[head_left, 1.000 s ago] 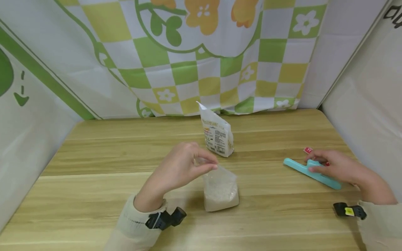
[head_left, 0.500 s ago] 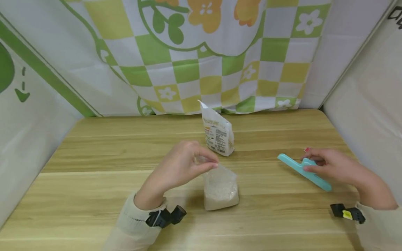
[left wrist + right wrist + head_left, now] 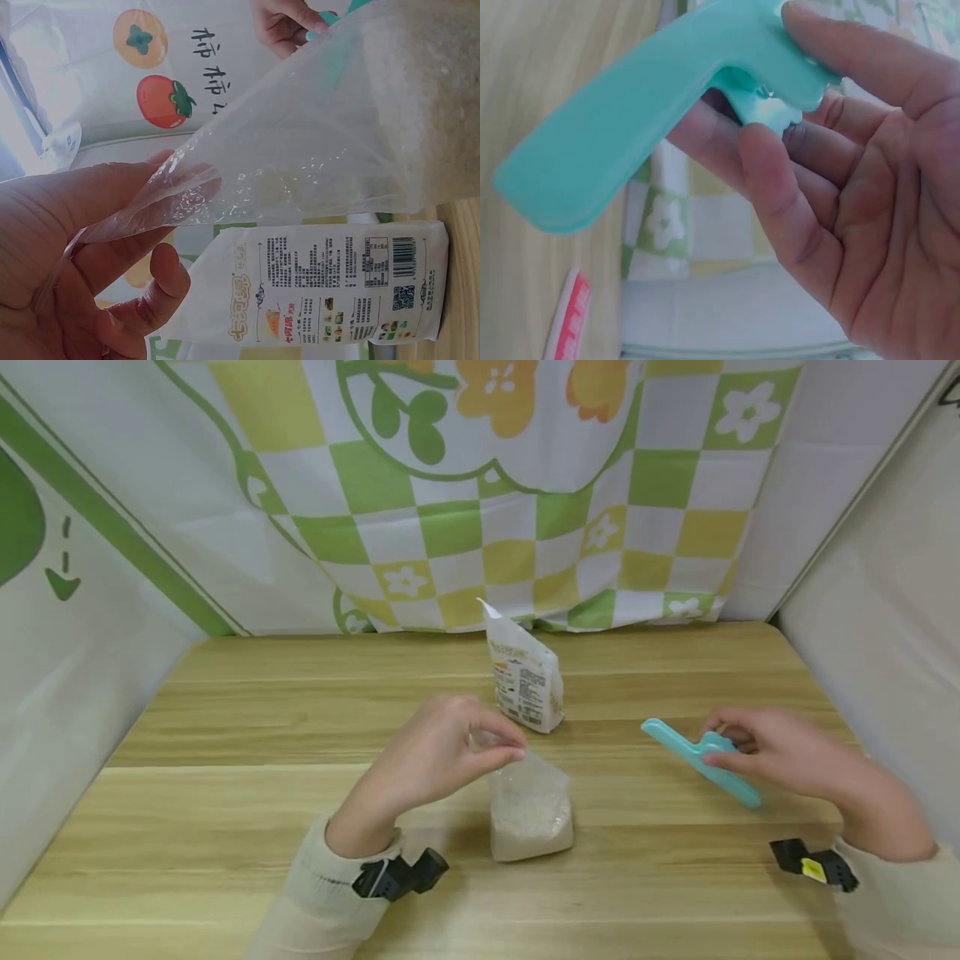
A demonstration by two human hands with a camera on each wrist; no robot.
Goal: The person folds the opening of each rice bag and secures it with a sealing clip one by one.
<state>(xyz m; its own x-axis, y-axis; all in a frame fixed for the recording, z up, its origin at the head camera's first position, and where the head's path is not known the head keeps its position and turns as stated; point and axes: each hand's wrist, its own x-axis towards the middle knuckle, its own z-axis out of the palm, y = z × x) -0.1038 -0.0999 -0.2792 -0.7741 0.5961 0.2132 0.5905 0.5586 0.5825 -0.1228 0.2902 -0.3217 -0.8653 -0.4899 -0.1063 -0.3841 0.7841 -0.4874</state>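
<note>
Transparent bag [image 3: 531, 818] of pale grains stands at the lower centre of the head view, its film top pinched in the fingers of the left hand [image 3: 435, 752]. Right of centre, the right hand [image 3: 791, 753] pinches a turquoise clip [image 3: 678, 747] by its handle; whether the clip's arms are parted, I cannot tell. Judging from this, the step in hand is bringing clip and bag together; the next move likely calls for a flattened neck and spread clip arms. Wooden tabletop [image 3: 225, 718] between them offers open room; the printed packet [image 3: 528, 689] crowds the bag's far side.
</note>
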